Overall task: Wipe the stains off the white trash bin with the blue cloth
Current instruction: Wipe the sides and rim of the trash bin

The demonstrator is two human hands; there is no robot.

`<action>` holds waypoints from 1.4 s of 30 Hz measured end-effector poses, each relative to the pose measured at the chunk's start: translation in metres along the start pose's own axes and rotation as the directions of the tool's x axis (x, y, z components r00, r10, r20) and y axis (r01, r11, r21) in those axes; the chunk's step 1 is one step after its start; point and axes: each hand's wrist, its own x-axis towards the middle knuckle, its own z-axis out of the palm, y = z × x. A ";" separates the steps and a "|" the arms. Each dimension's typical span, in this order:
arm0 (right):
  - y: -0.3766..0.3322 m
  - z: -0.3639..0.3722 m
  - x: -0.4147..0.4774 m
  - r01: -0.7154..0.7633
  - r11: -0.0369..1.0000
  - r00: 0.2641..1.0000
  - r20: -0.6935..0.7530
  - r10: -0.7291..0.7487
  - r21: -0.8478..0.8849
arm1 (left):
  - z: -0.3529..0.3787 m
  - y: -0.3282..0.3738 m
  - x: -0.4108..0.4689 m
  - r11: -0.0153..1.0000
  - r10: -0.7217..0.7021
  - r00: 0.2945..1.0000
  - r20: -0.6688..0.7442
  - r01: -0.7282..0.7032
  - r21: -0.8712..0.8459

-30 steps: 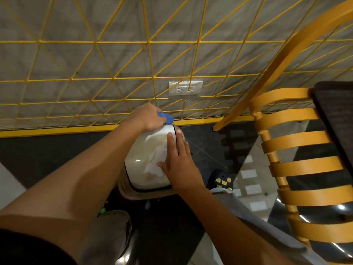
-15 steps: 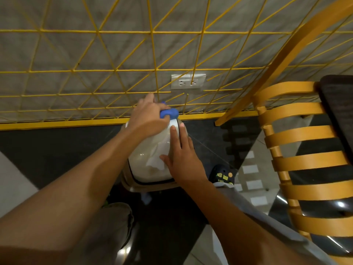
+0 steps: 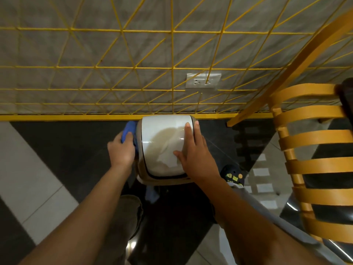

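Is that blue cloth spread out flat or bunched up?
Bunched up: the blue cloth shows as a small wad gripped in the left hand, against the left side of the white trash bin.

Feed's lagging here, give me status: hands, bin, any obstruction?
Left hand grips blue cloth at white trash bin left side. Right hand flat on top. Slatted chair apart, right.

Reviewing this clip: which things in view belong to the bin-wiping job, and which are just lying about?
In the job:
- white trash bin
- blue cloth, gripped by the left hand at the bin's left side
- right hand, flat on the bin's lid

Just around:
- wooden chair
- wall socket
- yellow wire grid
- dark shoe
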 end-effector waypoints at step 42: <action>0.002 0.001 0.000 0.009 1.000 1.000 -0.014 -0.009 -0.020 | 0.005 -0.048 -0.069 0.998 0.039 0.970 -0.238 -0.048 -0.031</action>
